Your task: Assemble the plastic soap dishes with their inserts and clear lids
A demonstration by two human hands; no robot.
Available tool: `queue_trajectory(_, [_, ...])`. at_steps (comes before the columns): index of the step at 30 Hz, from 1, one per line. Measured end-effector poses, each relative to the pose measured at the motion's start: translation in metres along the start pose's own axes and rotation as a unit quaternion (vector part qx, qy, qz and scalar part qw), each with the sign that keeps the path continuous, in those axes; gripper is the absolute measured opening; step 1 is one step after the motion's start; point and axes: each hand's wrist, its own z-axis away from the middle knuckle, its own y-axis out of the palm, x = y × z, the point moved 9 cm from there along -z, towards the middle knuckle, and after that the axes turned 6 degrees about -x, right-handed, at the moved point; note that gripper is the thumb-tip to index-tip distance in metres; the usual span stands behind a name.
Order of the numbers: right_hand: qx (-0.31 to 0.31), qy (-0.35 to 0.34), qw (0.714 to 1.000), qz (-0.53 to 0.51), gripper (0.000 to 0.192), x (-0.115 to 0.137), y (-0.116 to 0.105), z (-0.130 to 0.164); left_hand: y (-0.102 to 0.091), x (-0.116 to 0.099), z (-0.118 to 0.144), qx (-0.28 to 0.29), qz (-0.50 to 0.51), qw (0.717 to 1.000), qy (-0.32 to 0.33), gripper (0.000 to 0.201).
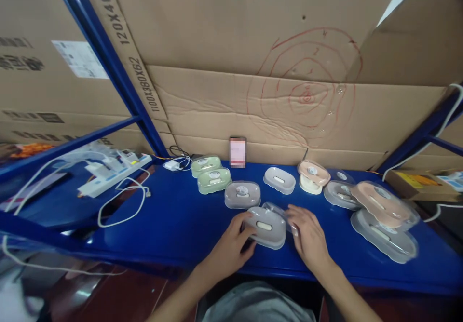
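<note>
I have the grey box [265, 226] between my two hands on the blue shelf [173, 221], straight in front of me. My left hand [231, 247] is clamped on its near left edge, thumb up by the rim and fingers curled under the side. My right hand [307, 237] lies against its right end, fingers spread and pressing where the clear lid [277, 211] shows tilted behind the box; I cannot tell whether those fingers grip the lid or only rest on it.

To do this well, I judge the left hand should hold the base flat and steady while the right does the fine work at the lid's edge. The lid looks thin and slippery, so pressure should be even along the rim, not at one corner, or it may skew. I should keep the box low on the shelf and not lift it.

Just beyond my left hand sits another grey box [242, 194], and past it two green boxes [210, 173]. Beyond my right hand lie a white box [279, 180] and a pink box [313, 172], and to its right the stacked clear and pink ones [381, 211]. Far to my left is a power strip [114, 176].
</note>
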Motion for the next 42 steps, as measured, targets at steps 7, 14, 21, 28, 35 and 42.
queue_trajectory(7, [0.134, 0.072, 0.986, -0.073, 0.047, 0.002, 0.027, 0.027, 0.003, 0.011, 0.004, -0.002, 0.04, 0.998, -0.041, 0.06])
queue_trajectory(14, [0.207, 0.085, 0.968, -0.118, 0.035, 0.007, 0.036, 0.032, 0.008, 0.014, 0.006, 0.04, 0.019, 0.997, -0.058, 0.084])
queue_trajectory(21, [0.222, 0.112, 0.951, -0.182, 0.043, 0.005, 0.04, 0.04, 0.013, 0.023, 0.01, 0.057, 0.05, 0.994, -0.08, 0.076])
queue_trajectory(28, [0.206, 0.126, 0.956, -0.166, 0.048, 0.004, 0.038, 0.043, 0.013, 0.027, 0.01, 0.043, 0.081, 0.993, -0.08, 0.075])
queue_trajectory(35, [0.194, 0.07, 0.966, -0.159, 0.047, 0.011, 0.033, 0.041, 0.013, 0.017, 0.013, 0.076, 0.035, 0.995, -0.062, 0.074])
queue_trajectory(42, [0.162, 0.052, 0.977, -0.13, 0.052, 0.02, 0.021, 0.035, -0.016, 0.032, 0.022, 0.07, 0.024, 0.994, -0.078, 0.062])
